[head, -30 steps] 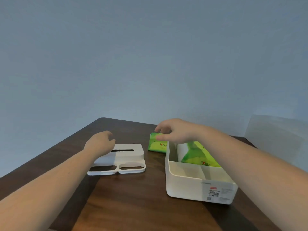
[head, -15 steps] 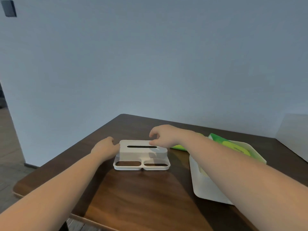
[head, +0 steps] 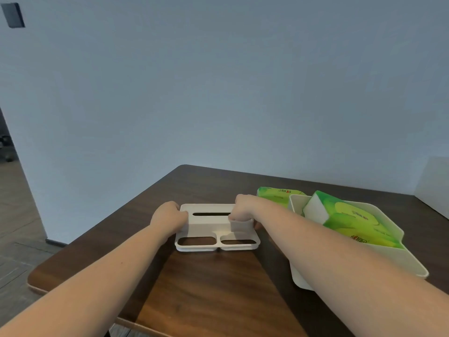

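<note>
Dark wood table (head: 206, 288), grey wall behind. White slotted lid (head: 211, 227) lies mid-table, two open cutouts on the near edge, slot toward the far edge. It is level; can't tell if it has cleared the surface.

Left hand (head: 168, 218) grips the lid's 9 o'clock end, fingers curled over the edge. Right hand (head: 245, 210) grips the 3 o'clock end, thumb on top by the slot end, fingers wrapped round the side.

White box (head: 398, 261) at 3 o'clock of the lid, just beside the right forearm. Green tissue pack (head: 349, 222) sits tilted inside it. Second green pack (head: 277, 193) on the table at 1 o'clock of the lid, touching the box's far corner.

Dark wall plate (head: 13, 15) at far 10 o'clock.
</note>
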